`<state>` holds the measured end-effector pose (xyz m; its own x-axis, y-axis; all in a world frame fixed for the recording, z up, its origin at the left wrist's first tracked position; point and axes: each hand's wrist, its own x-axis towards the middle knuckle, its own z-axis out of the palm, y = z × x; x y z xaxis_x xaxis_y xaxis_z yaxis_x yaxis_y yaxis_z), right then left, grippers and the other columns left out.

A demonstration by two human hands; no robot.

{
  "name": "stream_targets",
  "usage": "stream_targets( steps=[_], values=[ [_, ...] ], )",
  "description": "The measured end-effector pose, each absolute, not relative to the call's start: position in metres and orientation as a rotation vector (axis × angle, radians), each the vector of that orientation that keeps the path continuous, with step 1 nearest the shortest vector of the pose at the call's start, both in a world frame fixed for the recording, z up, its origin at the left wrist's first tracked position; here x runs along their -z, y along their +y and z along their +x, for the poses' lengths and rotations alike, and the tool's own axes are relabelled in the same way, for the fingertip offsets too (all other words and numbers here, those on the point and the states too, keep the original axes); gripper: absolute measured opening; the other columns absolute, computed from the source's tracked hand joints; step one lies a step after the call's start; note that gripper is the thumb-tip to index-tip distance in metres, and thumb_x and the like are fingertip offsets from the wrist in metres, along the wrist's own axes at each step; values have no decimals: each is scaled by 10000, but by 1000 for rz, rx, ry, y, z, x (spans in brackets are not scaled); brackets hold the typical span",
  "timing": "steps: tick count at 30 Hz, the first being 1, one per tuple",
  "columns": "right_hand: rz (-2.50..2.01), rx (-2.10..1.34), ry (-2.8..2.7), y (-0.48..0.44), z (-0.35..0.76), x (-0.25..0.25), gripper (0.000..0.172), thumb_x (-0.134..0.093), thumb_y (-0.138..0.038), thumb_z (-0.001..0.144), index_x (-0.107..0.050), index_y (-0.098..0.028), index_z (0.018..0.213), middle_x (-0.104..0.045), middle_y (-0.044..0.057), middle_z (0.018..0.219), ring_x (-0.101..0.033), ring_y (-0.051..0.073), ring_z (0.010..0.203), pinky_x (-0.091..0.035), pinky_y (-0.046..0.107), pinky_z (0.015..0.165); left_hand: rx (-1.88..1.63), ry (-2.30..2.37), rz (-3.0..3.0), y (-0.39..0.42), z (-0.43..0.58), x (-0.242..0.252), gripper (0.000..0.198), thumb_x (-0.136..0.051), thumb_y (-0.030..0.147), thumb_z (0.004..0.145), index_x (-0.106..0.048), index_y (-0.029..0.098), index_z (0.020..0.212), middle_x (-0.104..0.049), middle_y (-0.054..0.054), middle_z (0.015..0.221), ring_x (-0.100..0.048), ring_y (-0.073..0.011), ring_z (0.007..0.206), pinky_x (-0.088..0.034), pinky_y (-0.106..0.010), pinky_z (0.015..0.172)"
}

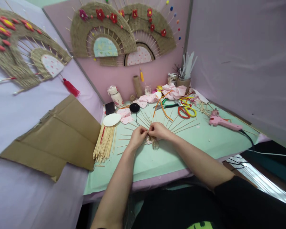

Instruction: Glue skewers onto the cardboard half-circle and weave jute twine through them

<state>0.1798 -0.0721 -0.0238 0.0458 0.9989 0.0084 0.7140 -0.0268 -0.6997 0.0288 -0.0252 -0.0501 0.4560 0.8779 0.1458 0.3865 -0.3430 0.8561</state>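
Thin wooden sticks (186, 127) fan out over the green tabletop from a small base under both hands. My left hand (139, 136) is pinched at the left of the fan's centre, fingertips on something too small to make out. Right beside it, my right hand (157, 131) is closed too, thumb and finger together almost touching the left fingertips. Below the hands a loose bundle of brown twine (154, 144) lies on the fan's base. A black yarn ball (134, 107) sits behind the left hand, its strand running down toward the sticks.
Left: a stick pile (104, 143), a white oval (112, 120) and cardboard (59, 140). Behind: a bottle (115, 96), pliers (169, 106) and red and yellow scissors (184, 112). A pink glue gun (222, 122) with a cord lies right. Finished fans (102, 28) hang on the wall.
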Motion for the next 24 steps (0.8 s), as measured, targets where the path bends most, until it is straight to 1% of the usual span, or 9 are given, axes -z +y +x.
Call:
stream_targets(
  steps=[10, 15, 17, 19, 21, 24],
  values=[
    [-1781, -700, -1770, -70, 179, 29, 64, -601, -213, 671, -642, -176, 638, -663, 13, 602, -584, 121, 582, -344, 208, 523, -783, 1035, 1772, -22, 30, 52, 58, -584, 91, 657, -610, 141, 672, -628, 0, 636, -570, -114, 595, -428, -224, 586],
    [-1770, -721, -1777, -70, 182, 28, 63, -598, -173, 658, -656, -167, 636, -666, 16, 607, -579, 126, 581, -353, 210, 523, -805, 1004, 1734, -22, 30, 54, 55, -586, 93, 642, -609, 139, 661, -622, 7, 608, -566, -108, 566, -426, -218, 567],
    [-1734, -791, -1762, -69, 186, 28, 83, -595, -190, 678, -666, -157, 650, -664, 19, 606, -574, 128, 572, -357, 212, 513, -817, 1016, 1749, -23, 30, 55, 46, -593, 102, 638, -610, 141, 658, -617, 9, 603, -560, -107, 564, -422, -217, 564],
    [-1673, -843, -1727, -67, 190, 27, 118, -585, -216, 713, -680, -146, 706, -672, 23, 638, -576, 130, 587, -365, 208, 511, -828, 1031, 1774, -23, 31, 55, 40, -599, 111, 639, -610, 144, 659, -614, 10, 605, -556, -108, 568, -419, -217, 567],
    [-1595, -832, -1708, -65, 192, 28, 152, -559, -197, 745, -692, -142, 794, -687, 23, 704, -591, 130, 640, -391, 200, 547, -832, 1033, 1796, -24, 31, 56, 40, -596, 117, 646, -607, 148, 669, -615, 9, 619, -560, -111, 581, -420, -218, 573],
    [-1485, -770, -1751, -61, 192, 32, 215, -517, -118, 768, -701, -154, 874, -705, 20, 799, -613, 130, 738, -429, 202, 662, -838, 1041, 1869, -26, 31, 55, 50, -581, 118, 669, -603, 158, 691, -620, 9, 648, -568, -117, 603, -425, -223, 586]
  ],
)
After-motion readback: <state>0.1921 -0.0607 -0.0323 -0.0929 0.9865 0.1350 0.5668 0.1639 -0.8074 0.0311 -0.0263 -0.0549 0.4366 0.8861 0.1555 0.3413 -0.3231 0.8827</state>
